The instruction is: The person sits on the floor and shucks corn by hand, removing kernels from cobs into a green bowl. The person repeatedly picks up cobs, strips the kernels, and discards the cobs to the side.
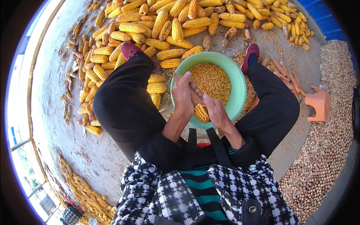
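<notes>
A maize cob (201, 113) is held over the near side of a green plastic basin (238, 92). Yellow kernels still cover its lower end, while its middle is stripped to the pinkish core. My left hand (182, 97) is closed round the stripped part. A bare cob end (177, 77) shows at the top of that hand; whether it belongs to the same cob I cannot tell. My right hand (218, 110) grips the kernel-covered end, its thumb against the kernels and its fingers mostly hidden. Loose maize kernels (212, 77) lie in the basin between my legs.
A large heap of unshelled maize cobs (160, 25) spreads ahead and left. Stripped cobs (289, 76) lie beside my right foot, near an orange plastic stool (319, 103). Bare cobs are stacked (315, 163) along the right. Another person (71, 215) is at lower left by more maize (84, 194).
</notes>
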Demonstrator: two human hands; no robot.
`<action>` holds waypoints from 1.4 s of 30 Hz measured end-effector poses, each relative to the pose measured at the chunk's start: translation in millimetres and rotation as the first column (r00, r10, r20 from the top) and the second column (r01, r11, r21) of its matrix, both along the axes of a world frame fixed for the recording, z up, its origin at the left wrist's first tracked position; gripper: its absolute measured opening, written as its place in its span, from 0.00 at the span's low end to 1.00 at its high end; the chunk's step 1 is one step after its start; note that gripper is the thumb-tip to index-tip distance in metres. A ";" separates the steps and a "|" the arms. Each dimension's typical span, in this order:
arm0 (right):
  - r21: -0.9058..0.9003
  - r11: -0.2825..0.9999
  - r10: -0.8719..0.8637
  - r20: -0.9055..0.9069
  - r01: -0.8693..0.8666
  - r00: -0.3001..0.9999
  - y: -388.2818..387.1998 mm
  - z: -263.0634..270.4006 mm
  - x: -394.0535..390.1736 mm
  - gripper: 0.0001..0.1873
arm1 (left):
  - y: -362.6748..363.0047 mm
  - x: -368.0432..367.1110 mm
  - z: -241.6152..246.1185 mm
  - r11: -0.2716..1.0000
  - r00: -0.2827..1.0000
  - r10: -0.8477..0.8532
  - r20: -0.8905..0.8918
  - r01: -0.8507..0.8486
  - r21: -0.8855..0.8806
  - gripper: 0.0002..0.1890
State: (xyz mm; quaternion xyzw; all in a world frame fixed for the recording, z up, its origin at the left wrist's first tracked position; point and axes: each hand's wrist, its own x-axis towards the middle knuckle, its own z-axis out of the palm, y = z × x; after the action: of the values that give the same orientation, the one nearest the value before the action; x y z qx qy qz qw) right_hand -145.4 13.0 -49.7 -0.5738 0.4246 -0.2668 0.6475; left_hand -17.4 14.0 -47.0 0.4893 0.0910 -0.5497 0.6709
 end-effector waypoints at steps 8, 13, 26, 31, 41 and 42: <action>0.386 0.917 0.034 0.163 -0.096 0.986 -13.4 28.5 -19.1 0.33 | -2.2 8.9 -5.6 0.986 0.965 0.155 -0.209 -0.165 -0.029 0.12; 0.140 0.989 0.038 0.059 -0.046 0.998 -4.4 22.0 -10.1 0.26 | -1.7 11.2 -18.6 0.977 0.959 0.192 -0.210 -0.206 -0.050 0.13; 0.385 0.922 -0.121 0.185 0.042 0.975 -6.6 28.1 -6.5 0.24 | -1.2 3.8 -15.8 0.954 0.933 0.292 -0.212 -0.300 -0.008 0.15; 0.519 0.849 -0.059 0.280 -0.099 0.958 -9.4 32.5 -10.8 0.27 | -2.1 10.5 -22.3 0.940 0.929 0.332 -0.162 -0.341 -0.028 0.14; 0.470 0.881 -0.148 0.368 -0.046 0.918 -8.1 25.6 -9.5 0.25 | -3.1 10.3 -29.4 0.936 0.919 0.343 -0.195 -0.351 -0.003 0.15; 0.463 0.885 -0.126 0.338 -0.049 0.933 -9.7 24.5 -10.2 0.26 | -3.3 10.0 -29.1 0.936 0.922 0.345 -0.174 -0.351 -0.001 0.15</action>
State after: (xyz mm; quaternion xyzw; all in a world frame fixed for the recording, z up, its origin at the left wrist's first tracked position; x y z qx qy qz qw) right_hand -155.6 3.3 -25.2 -0.3350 0.3621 -0.2706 0.8267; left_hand -7.4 10.6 -76.2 0.4052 0.2250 -0.4632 0.7554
